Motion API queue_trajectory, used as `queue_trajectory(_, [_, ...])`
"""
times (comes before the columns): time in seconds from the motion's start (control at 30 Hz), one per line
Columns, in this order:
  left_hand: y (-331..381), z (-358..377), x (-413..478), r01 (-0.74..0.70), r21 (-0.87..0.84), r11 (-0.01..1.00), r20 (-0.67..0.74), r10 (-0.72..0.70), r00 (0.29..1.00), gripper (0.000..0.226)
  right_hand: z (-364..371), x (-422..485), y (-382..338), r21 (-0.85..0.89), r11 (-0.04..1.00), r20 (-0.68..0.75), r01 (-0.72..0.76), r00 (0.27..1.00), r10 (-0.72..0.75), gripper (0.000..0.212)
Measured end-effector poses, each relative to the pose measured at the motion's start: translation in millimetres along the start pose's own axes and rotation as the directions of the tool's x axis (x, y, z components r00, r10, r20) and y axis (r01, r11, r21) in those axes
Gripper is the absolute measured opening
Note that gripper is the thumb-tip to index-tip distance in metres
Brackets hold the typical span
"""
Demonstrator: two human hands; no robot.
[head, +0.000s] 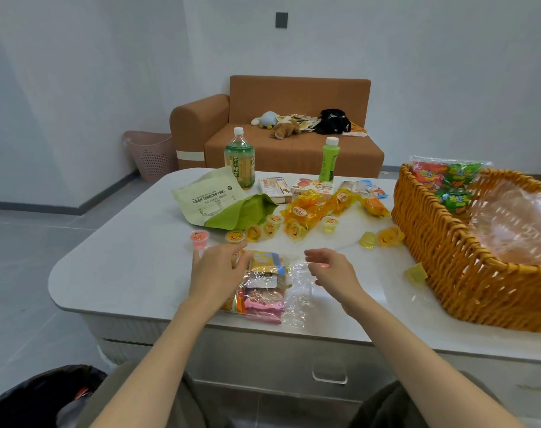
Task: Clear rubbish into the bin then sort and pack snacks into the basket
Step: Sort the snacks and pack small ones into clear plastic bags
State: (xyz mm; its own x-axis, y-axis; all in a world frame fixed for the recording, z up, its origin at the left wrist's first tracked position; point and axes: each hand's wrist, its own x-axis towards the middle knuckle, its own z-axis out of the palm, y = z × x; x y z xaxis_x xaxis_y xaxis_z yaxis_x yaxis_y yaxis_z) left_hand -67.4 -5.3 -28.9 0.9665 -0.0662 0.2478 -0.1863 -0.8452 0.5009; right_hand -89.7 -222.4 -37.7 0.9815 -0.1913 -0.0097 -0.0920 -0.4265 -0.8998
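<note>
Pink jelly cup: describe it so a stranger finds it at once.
On the white table lies a big green bag. In front of it runs a row of jelly cups; the pink cup ends it on the left. It alone is pink; its neighbours are yellow.
</note>
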Motion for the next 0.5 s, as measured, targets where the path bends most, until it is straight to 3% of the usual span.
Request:
queue_trajectory(0.2, [24.3, -23.7, -1.2, -0.085, -0.150, 0.985, 0.074, 0.097, 0.992, 0.040, -27.5, -5.3, -16.6, 0.006, 0.999, -0.018, 0.044, 0.999, -0.044, 0.031])
queue_trajectory(0.5, [97.9, -33.9, 47.2, -0.245, -0.094, 0.965, 0.155, 0.257, 0.954, 0.043, -83.0, 29.4, -35.1, -0.044, 0.998, -0.114, 0.047, 0.992, -0.052, 0.032])
